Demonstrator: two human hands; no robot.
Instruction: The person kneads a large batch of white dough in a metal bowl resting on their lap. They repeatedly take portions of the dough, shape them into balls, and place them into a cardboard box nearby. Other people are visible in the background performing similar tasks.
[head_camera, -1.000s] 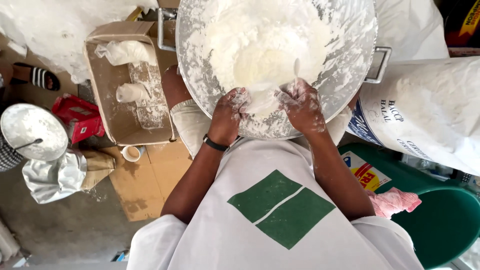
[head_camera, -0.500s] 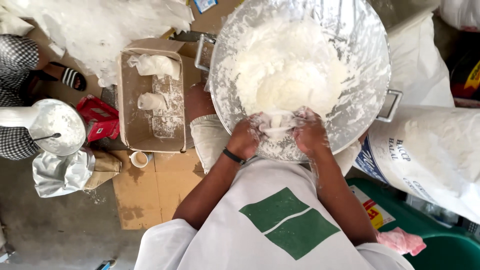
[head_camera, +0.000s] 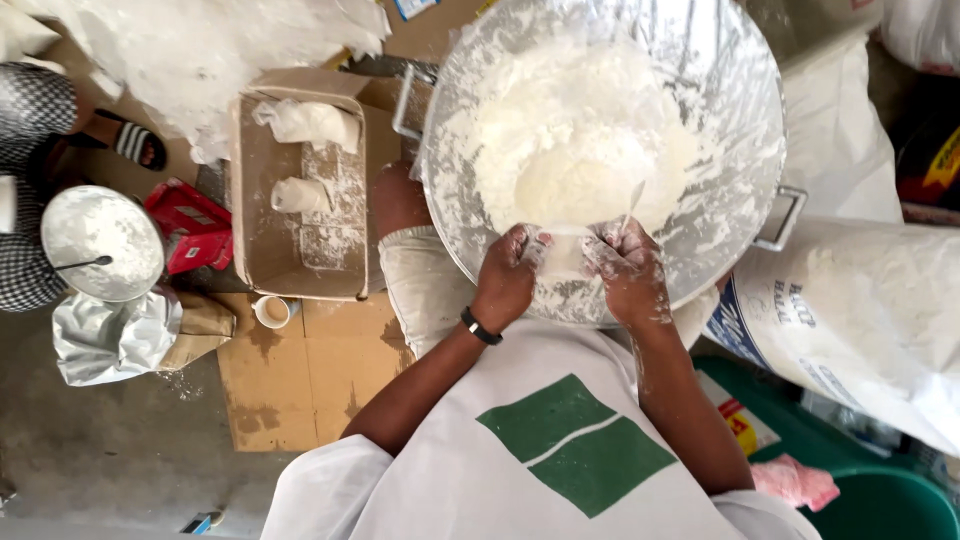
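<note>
Both hands, left (head_camera: 508, 280) and right (head_camera: 628, 272), close around 1 small lump of dough (head_camera: 566, 255) pinched between them (equally near each), while the main dough mound (head_camera: 585, 150) lies just ahead in the metal basin (head_camera: 745, 120).

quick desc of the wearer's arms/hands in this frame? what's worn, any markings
Both forearms are bare. The left hand and right hand are coated in white flour and bits of dough, with flour streaks trailing up the right forearm. A black band sits on the left wrist. Short white sleeves show at the shoulders, part of a white shirt with a green two-piece patch on the front.
</note>
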